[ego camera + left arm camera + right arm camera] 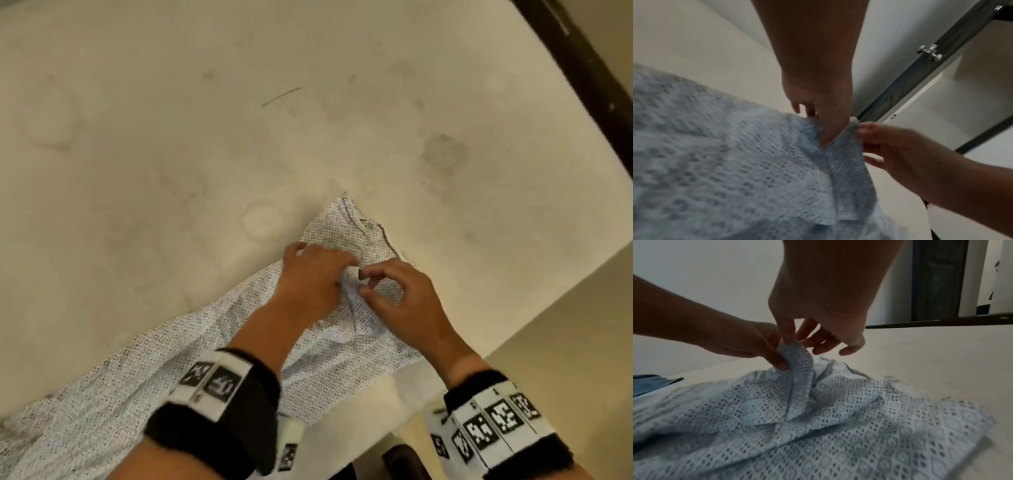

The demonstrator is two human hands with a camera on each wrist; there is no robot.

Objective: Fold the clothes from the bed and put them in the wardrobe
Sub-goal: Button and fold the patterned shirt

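Home bedroom — bare cream mattress (239,120) fills most of head view, patterned shirt (212,346) spread on it. Dark-framed wardrobe (941,68) with metal knobs (931,52) and pale shelves stands beside bed — plain white walls (715,280) around.

dark door frame (937,280) | chrome double hook (930,52) | pale walls (715,272)

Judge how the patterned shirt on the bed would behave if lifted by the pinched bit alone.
Probably floppy: the patterned shirt creases and drapes on the bed. Likely light, since the left hand and right hand raise a fold with fingertip pinches. Not apt to roll or tip; it would just sag.
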